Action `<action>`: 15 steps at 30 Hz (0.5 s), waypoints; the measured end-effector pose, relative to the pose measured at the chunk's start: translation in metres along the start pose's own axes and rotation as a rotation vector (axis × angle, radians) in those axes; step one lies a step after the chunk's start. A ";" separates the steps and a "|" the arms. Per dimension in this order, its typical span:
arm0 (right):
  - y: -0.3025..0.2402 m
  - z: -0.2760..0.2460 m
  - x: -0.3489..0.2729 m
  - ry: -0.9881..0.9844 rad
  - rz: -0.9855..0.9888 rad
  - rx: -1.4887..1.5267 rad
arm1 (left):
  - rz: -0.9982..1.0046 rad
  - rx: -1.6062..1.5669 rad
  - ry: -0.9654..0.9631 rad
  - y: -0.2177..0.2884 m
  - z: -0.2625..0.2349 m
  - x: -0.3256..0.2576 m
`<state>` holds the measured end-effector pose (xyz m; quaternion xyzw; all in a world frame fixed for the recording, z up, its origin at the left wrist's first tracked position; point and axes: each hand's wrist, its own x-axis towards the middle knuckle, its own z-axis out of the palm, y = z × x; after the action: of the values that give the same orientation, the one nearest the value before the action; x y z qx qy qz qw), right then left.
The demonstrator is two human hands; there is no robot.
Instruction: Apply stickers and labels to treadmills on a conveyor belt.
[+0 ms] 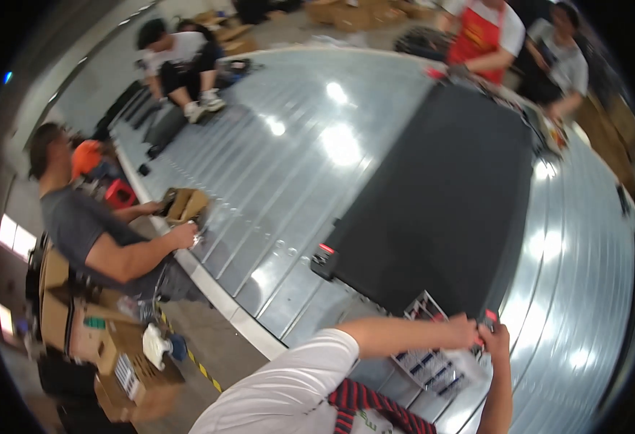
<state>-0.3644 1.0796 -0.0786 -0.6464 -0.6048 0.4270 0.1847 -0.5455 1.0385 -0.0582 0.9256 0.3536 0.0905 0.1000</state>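
Observation:
A long, flat black panel (433, 195) lies on the ribbed metal table in front of me. Its near left corner carries a black end piece (324, 260) with a red label. At the near right corner, a red label (491, 316) shows just above my hands. My left hand (463, 331) reaches across to that corner, its fingers closed. Close beside it, my right hand (497, 340) has its fingers bent together at the same corner. What either one pinches is too small to make out. Under my left forearm lies a printed sheet (433, 369) with rows of dark, label-like patches.
On the left, a person in a dark shirt (86, 224) handles an open cardboard box (185, 205) at the table edge. Another person (180, 65) sits on the far left edge. Someone in a red apron (476, 43) works at the panel's far end. Cardboard boxes (133, 362) stand lower left.

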 end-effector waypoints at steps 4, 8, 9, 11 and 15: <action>-0.009 0.001 0.037 0.136 0.092 0.264 | -0.011 -0.022 -0.184 -0.007 -0.007 0.015; 0.020 -0.001 0.089 0.369 -0.172 0.010 | 0.010 -0.078 -0.099 -0.007 -0.026 0.009; 0.034 -0.003 0.096 0.349 -0.135 -0.012 | 0.001 -0.063 -0.091 -0.006 -0.035 0.002; 0.008 -0.011 0.072 0.128 0.068 0.186 | -0.281 -0.277 -0.246 -0.010 -0.060 -0.025; 0.071 -0.008 0.082 0.329 -0.244 0.208 | -0.516 -0.812 0.131 -0.003 -0.126 -0.106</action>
<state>-0.3219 1.1449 -0.1546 -0.6069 -0.5928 0.3505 0.3967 -0.6550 0.9842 0.0521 0.6861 0.5135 0.2516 0.4497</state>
